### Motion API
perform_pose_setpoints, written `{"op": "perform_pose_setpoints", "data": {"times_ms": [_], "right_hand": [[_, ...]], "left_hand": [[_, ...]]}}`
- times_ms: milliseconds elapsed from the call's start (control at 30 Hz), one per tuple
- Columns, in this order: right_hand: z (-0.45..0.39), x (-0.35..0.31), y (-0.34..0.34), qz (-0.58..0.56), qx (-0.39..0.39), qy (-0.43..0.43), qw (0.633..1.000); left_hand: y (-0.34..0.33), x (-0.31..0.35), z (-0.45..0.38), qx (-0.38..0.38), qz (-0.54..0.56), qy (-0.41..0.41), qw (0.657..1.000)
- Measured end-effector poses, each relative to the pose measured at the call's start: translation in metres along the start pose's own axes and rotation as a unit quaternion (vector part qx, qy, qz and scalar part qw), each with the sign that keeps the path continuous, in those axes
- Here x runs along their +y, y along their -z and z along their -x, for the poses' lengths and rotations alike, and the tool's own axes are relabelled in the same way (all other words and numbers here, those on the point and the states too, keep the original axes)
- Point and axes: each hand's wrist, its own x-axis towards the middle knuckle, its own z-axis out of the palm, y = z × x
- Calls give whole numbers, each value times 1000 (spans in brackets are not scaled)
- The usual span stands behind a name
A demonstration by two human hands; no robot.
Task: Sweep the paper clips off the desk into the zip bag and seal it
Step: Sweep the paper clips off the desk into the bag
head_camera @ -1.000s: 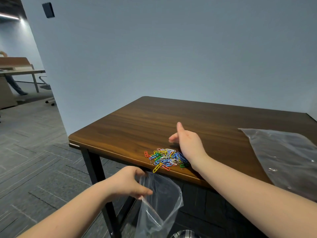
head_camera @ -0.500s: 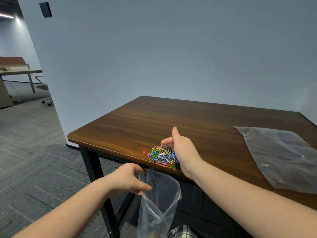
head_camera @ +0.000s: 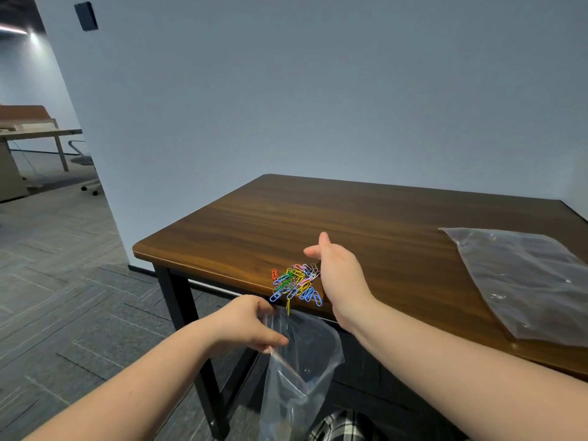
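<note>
A heap of coloured paper clips [head_camera: 294, 284] lies at the front edge of the dark wooden desk [head_camera: 366, 224], and a few hang over the edge. My right hand [head_camera: 339, 275] stands on its side just right of the heap, fingers together and thumb up, touching the clips. My left hand [head_camera: 246, 324] pinches the rim of a clear zip bag [head_camera: 299, 374], which hangs with its mouth open just below the desk edge under the clips.
A second clear plastic bag [head_camera: 521, 278] lies flat on the right side of the desk. A grey wall stands behind the desk. To the left are carpet floor, another desk [head_camera: 38, 135] and an office chair [head_camera: 84, 167].
My right hand has pushed the clips leftward and toward the front edge; some now overhang it. My left hand has brought the bag mouth closer under the edge.
</note>
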Motion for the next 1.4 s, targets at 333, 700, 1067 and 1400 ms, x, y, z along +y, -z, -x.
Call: {"op": "perform_pose_setpoints", "data": {"times_ms": [333, 700, 1067, 1400], "right_hand": [[-32, -6, -4, 163, -151, 3, 975], [-36, -15, -18, 185, -293, -1, 938], [-26, -10, -12, 134, -281, 13, 950], [0, -11, -12, 114, -254, 14, 960]], "left_hand": [[4, 4, 6, -2, 11, 0, 1000], [8, 7, 20, -14, 19, 5, 1000], [10, 11, 22, -20, 50, 21, 998], [19, 20, 36, -35, 14, 9, 999]]}}
